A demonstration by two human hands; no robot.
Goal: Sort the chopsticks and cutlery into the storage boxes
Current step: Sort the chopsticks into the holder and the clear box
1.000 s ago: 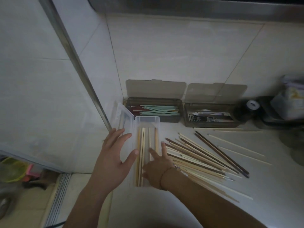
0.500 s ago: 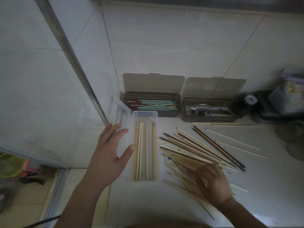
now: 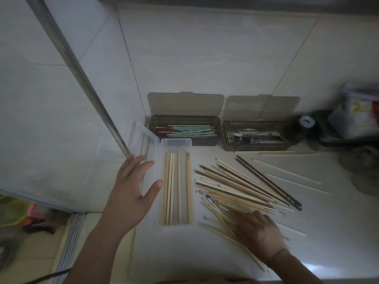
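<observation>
A clear plastic box (image 3: 176, 142) lies lengthwise on the counter with several pale wooden chopsticks (image 3: 178, 187) inside. My left hand (image 3: 131, 191) rests flat, fingers spread, against its open lid on the left. To the right lies a loose pile of light and dark chopsticks (image 3: 242, 187). My right hand (image 3: 259, 232) lies palm down on the near end of that pile, fingers curled over the sticks; whether it grips one is hidden. Behind stand a dark box with green chopsticks (image 3: 184, 130) and a dark box with metal cutlery (image 3: 256, 138).
A few single pale chopsticks (image 3: 287, 171) lie apart on the right of the counter. Dark containers and a bag (image 3: 352, 115) crowd the back right corner. The tiled wall rises behind the boxes. The counter edge drops to the floor on the left.
My right hand has left the clear box and moved right and toward me onto the near end of the loose pile. My left hand stays at the lid.
</observation>
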